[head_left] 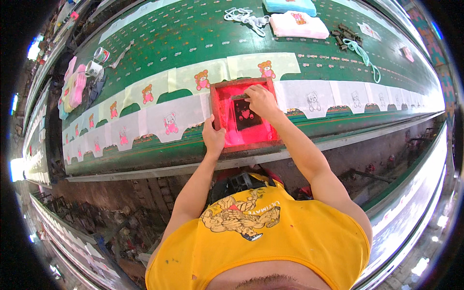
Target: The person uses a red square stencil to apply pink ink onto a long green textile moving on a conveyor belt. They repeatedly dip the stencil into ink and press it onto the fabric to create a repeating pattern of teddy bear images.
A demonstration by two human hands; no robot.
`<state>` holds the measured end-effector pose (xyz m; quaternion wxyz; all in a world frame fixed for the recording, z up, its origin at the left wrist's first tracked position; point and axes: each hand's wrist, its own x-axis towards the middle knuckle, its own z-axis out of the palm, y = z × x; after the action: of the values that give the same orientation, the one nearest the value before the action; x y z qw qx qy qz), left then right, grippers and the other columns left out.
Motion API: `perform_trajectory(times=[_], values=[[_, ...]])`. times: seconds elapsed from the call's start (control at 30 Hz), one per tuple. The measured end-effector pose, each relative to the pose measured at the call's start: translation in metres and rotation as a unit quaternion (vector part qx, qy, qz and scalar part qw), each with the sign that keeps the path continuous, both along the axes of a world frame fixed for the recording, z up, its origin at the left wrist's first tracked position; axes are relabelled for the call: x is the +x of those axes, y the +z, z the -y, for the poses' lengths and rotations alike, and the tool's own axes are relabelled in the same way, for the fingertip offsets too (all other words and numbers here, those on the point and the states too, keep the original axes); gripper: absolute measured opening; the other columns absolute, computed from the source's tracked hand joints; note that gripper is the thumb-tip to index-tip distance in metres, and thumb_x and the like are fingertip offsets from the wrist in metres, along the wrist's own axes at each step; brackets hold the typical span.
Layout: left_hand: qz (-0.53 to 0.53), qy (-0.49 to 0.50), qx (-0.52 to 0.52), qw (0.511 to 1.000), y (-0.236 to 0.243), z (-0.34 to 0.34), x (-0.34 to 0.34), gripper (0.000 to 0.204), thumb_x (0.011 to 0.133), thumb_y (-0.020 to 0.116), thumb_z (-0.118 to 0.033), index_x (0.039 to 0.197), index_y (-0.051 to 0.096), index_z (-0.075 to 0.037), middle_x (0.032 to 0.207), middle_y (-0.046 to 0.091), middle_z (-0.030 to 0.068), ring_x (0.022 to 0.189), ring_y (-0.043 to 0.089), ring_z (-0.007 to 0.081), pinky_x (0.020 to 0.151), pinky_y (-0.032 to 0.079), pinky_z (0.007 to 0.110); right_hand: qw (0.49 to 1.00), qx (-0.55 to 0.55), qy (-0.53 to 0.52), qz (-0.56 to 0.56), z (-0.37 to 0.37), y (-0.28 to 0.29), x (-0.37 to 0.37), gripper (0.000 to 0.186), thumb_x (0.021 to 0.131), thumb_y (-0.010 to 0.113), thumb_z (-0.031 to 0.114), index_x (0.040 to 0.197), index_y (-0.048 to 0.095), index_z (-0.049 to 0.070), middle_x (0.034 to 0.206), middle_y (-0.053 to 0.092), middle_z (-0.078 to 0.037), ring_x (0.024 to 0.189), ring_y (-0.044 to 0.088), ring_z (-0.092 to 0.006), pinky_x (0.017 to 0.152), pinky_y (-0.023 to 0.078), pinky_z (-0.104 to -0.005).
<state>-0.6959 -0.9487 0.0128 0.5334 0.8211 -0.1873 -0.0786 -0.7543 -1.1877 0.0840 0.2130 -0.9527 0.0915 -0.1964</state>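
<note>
A screen-printing frame [245, 146] with a red wooden rim and pink mesh lies on the row of white cloth pieces. Its mesh has a dark window [252, 122] with a pink heart-and-bear pattern. My left hand [213, 137] grips the frame's left side, with thumb and fingers on the rim. Over the upper part of the mesh, my right hand [261, 101] is closed on a small dark squeegee [238, 98], mostly hidden by the fingers. Left of the frame, a white cloth [170, 119] bears a bear outline with pink parts; to the right, another cloth [313, 100] shows only a dark outline.
Cream cloths with brown bears [202, 79] lie behind on the long green table [179, 41]. Folded pink cloths [299, 26], white cords [246, 19] and a pale green cord [363, 54] sit at the back. Tins [101, 54] and pink cloths [76, 89] stand left.
</note>
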Motion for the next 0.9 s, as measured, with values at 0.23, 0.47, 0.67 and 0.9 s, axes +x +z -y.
perform_trajectory(times=[0.23,0.47,0.67,0.9], values=[[-0.034,-0.005,-0.014,0.999,-0.003,-0.001,0.002,0.056,0.073,0.072,0.003,0.127,0.057,0.008,0.13,0.064,0.0289,0.125,0.06,0.0421,0.108,0.046,0.043,1.0,-0.021,-0.009,-0.018,-0.011,-0.009,-0.01,0.016,0.078,0.067,0.003,0.094,0.066,0.005,0.099,0.068,-0.011,0.1,0.064,-0.0339,0.086,0.054,-0.0461],[-0.01,-0.011,0.015,1.0,0.014,0.003,-0.002,0.061,0.071,0.071,0.002,0.13,0.055,0.008,0.128,0.062,0.027,0.125,0.058,0.0415,0.11,0.045,0.043,0.999,0.009,0.01,-0.038,-0.082,0.003,-0.103,0.033,0.074,0.062,-0.003,0.106,0.066,0.001,0.11,0.066,-0.013,0.108,0.062,-0.0333,0.094,0.053,-0.0435],[0.013,-0.017,-0.001,1.0,0.003,0.002,0.002,0.063,0.072,0.072,0.003,0.132,0.054,0.008,0.128,0.061,0.0252,0.124,0.058,0.0402,0.11,0.044,0.043,0.998,0.054,0.016,-0.033,-0.093,0.021,-0.131,0.038,0.084,0.076,0.014,0.117,0.066,-0.001,0.117,0.065,-0.015,0.114,0.06,-0.0352,0.101,0.05,-0.0434],[0.046,-0.005,-0.014,0.999,0.021,0.006,-0.004,0.06,0.071,0.071,0.007,0.13,0.058,0.009,0.123,0.065,0.0224,0.119,0.063,0.0348,0.107,0.047,0.04,0.923,0.242,-0.3,0.007,-0.044,-0.02,-0.154,0.049,0.092,0.075,0.032,0.123,0.065,-0.004,0.117,0.065,-0.023,0.11,0.062,-0.0384,0.096,0.051,-0.0439]])
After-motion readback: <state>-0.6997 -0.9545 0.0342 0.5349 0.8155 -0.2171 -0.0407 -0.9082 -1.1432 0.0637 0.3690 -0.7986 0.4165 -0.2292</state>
